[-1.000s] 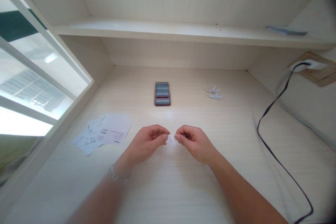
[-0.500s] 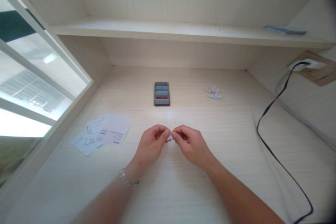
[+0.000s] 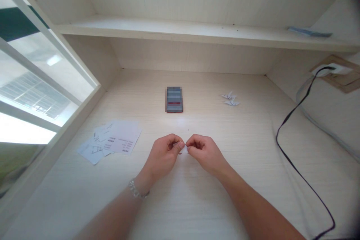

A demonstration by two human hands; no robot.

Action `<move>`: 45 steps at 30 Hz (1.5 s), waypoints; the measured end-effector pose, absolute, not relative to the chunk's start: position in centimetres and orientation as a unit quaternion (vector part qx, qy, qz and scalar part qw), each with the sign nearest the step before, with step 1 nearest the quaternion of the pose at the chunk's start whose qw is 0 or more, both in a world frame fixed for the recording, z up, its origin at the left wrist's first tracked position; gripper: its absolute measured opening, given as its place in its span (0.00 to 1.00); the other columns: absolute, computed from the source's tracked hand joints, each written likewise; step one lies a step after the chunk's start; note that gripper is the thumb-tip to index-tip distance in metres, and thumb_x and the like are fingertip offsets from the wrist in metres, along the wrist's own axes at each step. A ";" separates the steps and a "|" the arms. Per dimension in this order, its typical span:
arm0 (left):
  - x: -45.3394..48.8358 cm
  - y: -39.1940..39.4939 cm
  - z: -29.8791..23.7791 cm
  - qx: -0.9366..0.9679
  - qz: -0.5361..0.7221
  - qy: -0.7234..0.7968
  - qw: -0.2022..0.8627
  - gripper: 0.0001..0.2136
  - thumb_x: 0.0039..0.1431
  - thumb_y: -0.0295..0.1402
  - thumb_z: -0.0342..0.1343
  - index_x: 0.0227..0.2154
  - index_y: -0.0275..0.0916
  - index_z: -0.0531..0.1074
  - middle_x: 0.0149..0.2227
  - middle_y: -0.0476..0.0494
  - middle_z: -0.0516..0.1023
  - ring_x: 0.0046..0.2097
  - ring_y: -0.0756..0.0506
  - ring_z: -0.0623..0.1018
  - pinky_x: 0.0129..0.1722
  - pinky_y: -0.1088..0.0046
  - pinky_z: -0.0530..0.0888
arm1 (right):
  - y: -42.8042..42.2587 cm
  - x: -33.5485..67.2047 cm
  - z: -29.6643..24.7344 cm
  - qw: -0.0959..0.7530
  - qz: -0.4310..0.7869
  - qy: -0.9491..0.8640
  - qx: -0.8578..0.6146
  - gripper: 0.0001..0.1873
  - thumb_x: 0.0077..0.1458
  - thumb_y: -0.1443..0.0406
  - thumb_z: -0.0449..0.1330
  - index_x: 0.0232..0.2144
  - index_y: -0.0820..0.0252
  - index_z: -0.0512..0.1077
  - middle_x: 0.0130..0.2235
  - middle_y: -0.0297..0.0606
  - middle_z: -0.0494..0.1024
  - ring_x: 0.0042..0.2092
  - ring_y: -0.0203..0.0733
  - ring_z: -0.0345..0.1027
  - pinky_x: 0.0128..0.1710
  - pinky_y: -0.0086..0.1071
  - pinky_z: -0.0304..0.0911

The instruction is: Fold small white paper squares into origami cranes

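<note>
A small piece of white paper (image 3: pixel 184 150) is pinched between my two hands above the desk. My left hand (image 3: pixel 166 153) is closed on its left side, thumb and forefinger pressed together. On the other side, my right hand (image 3: pixel 204 153) grips it in the same kind of pinch. Most of the paper is covered by my fingers, so its folds cannot be made out. Two small folded paper cranes (image 3: pixel 231 102) lie beyond my right hand. Several printed paper squares (image 3: pixel 123 138) overlap on the desk to the left of my left hand.
A phone-like device (image 3: pixel 174 99), its screen blurred out, lies beyond my hands. A black cable (image 3: pixel 292 167) runs from the wall socket (image 3: pixel 337 69) down the right side. A shelf (image 3: pixel 168 33) spans the back. Barred window panes (image 3: pixel 36 82) stand at the left.
My fingertips have shifted slightly apart, and a little more of the white paper shows between them. The cranes and the loose sheets stay where they were.
</note>
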State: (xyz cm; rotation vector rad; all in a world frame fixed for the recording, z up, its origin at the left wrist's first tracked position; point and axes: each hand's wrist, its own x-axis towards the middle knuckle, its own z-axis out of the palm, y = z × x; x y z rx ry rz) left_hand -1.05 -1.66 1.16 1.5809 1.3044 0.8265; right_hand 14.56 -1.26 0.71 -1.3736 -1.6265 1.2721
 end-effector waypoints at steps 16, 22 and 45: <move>-1.4 -1.3 1.1 0.557 0.393 0.524 0.510 0.09 0.53 0.36 0.53 0.27 0.35 0.70 0.25 0.48 0.71 0.28 0.50 0.71 0.30 0.74 0.71 | -1.2 14.9 0.6 0.338 0.526 -0.575 -0.528 0.05 0.43 0.69 0.55 0.27 0.62 0.71 0.23 0.32 0.71 0.25 0.33 0.60 0.23 0.27 0.55; -1.6 -1.1 0.7 0.538 0.427 0.528 0.500 0.09 0.52 0.37 0.54 0.27 0.35 0.70 0.26 0.48 0.72 0.30 0.49 0.72 0.31 0.74 0.72 | -1.0 15.1 0.9 0.361 0.542 -0.568 -0.503 0.07 0.49 0.64 0.54 0.26 0.63 0.70 0.23 0.34 0.71 0.25 0.34 0.61 0.25 0.28 0.58; -1.4 -1.8 1.9 0.641 0.342 0.523 0.445 0.08 0.54 0.36 0.51 0.29 0.37 0.71 0.24 0.48 0.74 0.27 0.49 0.72 0.26 0.76 0.66 | -1.2 14.9 1.3 0.364 0.550 -0.566 -0.495 0.06 0.47 0.66 0.56 0.24 0.63 0.71 0.22 0.33 0.71 0.23 0.33 0.62 0.23 0.27 0.57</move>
